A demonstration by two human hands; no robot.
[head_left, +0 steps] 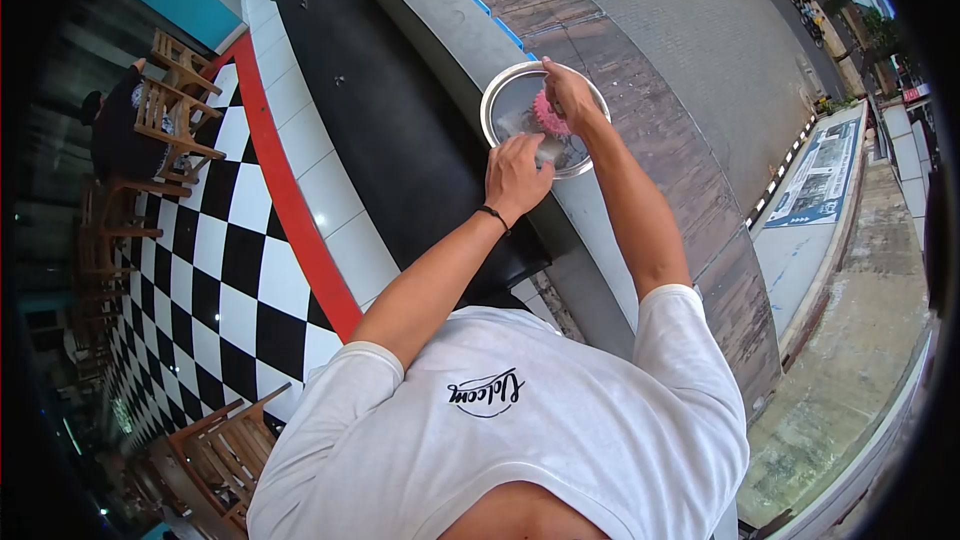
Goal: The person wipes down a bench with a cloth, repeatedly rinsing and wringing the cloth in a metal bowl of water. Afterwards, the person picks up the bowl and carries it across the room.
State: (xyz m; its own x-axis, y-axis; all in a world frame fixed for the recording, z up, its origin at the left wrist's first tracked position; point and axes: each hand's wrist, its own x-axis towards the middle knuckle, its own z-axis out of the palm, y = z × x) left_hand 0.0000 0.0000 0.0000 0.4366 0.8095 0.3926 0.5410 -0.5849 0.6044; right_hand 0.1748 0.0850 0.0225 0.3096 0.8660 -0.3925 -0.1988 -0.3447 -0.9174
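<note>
A round metal bowl with a shiny rim is held over the grey ledge. Its inside looks wet, with some whitish suds. My left hand, with a dark band at the wrist, grips the near-left part of the rim, fingers bent over it. Inside the bowl, my right hand is closed on a pink ruffled scrubber at the right side; part of the scrubber is hidden by the hand.
A long black padded bench runs beside the grey ledge. Wooden chairs and a person in dark clothes are at the left by the checkered floor. Brown paving lies beyond the ledge.
</note>
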